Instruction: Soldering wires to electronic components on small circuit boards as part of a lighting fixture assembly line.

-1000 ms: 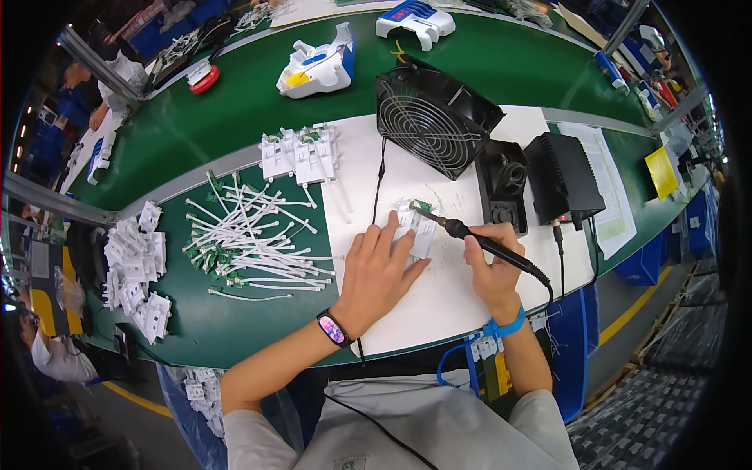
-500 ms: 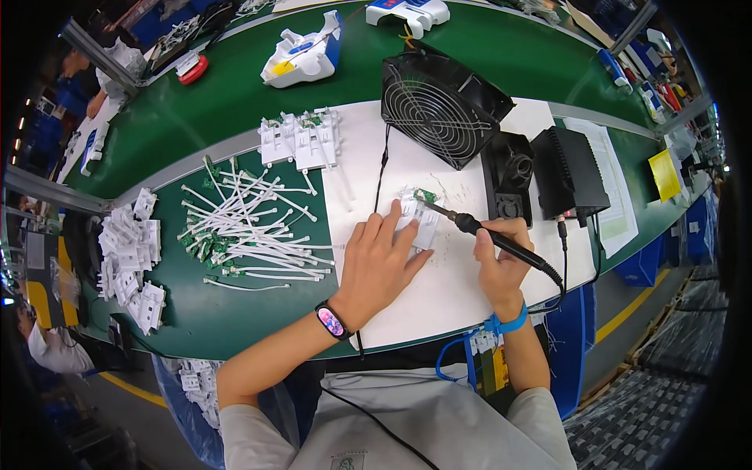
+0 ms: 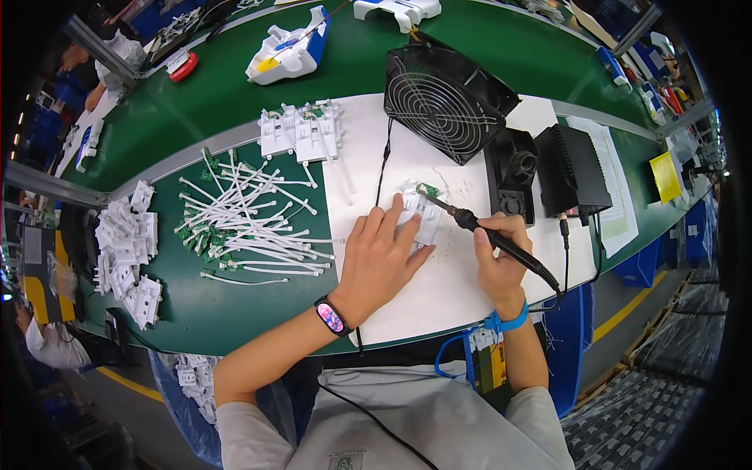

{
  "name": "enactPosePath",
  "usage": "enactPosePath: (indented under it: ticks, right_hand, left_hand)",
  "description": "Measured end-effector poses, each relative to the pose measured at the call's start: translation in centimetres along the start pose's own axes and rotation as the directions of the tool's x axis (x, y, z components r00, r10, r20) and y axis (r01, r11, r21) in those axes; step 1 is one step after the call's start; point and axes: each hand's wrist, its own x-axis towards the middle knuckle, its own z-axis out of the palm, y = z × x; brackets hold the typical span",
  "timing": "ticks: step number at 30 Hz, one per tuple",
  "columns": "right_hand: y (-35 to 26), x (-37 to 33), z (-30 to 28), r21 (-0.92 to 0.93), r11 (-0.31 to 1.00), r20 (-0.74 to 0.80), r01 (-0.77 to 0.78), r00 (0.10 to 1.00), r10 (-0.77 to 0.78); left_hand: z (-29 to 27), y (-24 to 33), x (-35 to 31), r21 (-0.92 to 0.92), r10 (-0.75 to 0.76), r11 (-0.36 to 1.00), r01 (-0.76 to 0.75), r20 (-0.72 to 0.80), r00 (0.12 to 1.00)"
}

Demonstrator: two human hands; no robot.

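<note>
My left hand (image 3: 381, 254) lies with its fingers stretched over the edge of a white plastic part (image 3: 427, 222), holding it down on the white sheet. A small green circuit board (image 3: 428, 189) sits at that part's far end. In my closed right hand (image 3: 502, 258) is a black soldering iron (image 3: 509, 249). Its tip is at the board's near edge; whether they touch I cannot tell. Left of my left hand lies a pile of white cables (image 3: 251, 211) with small green boards at their ends. Two similar white parts (image 3: 317, 141) with green boards stand farther back.
A black fan (image 3: 446, 98) stands behind the work, beside a black iron stand (image 3: 513, 172) and a black box-shaped unit (image 3: 572, 172). Stacked white plastic parts (image 3: 129, 247) are at the far left. A white and blue housing (image 3: 290, 51) lies on the green surface at the back.
The soldering iron's tip has shifted slightly right along the green board, toward its near edge. My left hand keeps its place on the white part. The view has shifted a little.
</note>
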Motion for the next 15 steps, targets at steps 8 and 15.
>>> enactPosePath:
  ticks: [8,15]
  right_hand:
    - [0.88,-0.27,0.03,0.047,0.997,-0.1,0.062,0.993,-0.057]
    - [0.8,-0.37,-0.1,0.115,0.993,-0.18,0.033,0.984,-0.012]
  left_hand:
    - [-0.05,0.1,0.08,0.019,-0.004,1.0,0.005,-0.048,0.999]
    - [0.05,0.13,0.04,0.021,0.001,1.0,0.0,-0.051,0.999]
